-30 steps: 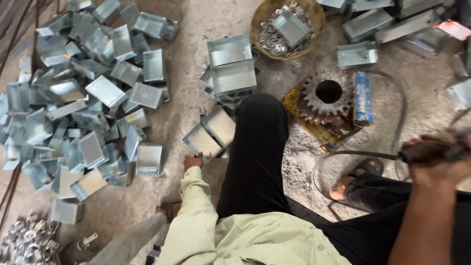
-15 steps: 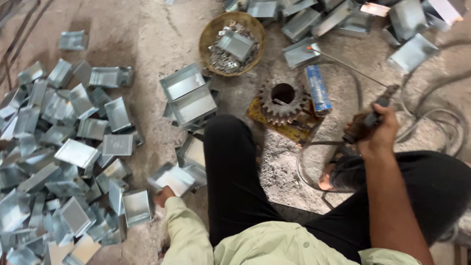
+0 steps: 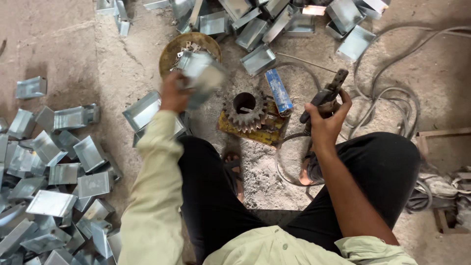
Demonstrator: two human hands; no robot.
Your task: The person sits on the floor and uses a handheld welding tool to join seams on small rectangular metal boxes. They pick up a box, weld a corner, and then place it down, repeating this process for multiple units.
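Pinching a thin folded metal tray (image 3: 203,78) by its near edge above the floor beside the bowl (image 3: 171,49), the left hand (image 3: 174,93) lifts something light, stiff and sharp-rimmed, while the right hand (image 3: 325,120) stays wrapped around a welding holder (image 3: 327,92).

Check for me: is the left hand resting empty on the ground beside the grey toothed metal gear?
No: the left hand is raised above the ground, gripping a folded grey sheet-metal piece beside the grey toothed metal gear.

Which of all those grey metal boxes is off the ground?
The metal box in the left hand, lifted over the round basket; the others lie on the floor.
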